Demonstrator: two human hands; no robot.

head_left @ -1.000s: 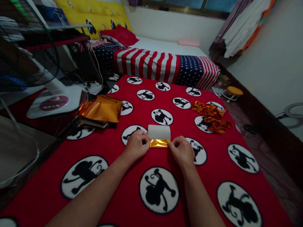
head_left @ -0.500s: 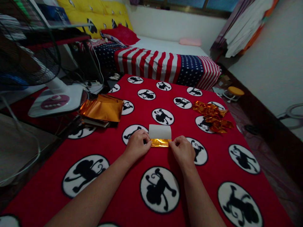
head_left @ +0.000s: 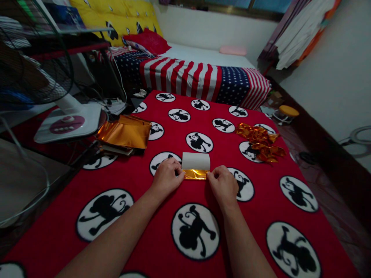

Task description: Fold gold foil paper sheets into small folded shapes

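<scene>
A small foil sheet (head_left: pixel 196 161) lies on the red cloth (head_left: pixel 150 239), its pale underside up and a shiny gold strip folded over along the near edge. My left hand (head_left: pixel 167 174) pinches the left end of that strip between thumb and fingers. At the right end, my right hand (head_left: pixel 223 183) pinches it the same way. A stack of orange-gold foil sheets (head_left: pixel 127 132) rests at the cloth's left edge. Crumpled or folded gold foil pieces (head_left: pixel 259 141) lie together on the right side.
A fan's white base (head_left: pixel 69 119) stands left of the foil stack, with cables behind it. Beyond the cloth is a bed (head_left: pixel 197 79) with a striped and starred cover. A yellow-topped stool (head_left: pixel 288 111) stands on the floor at the right.
</scene>
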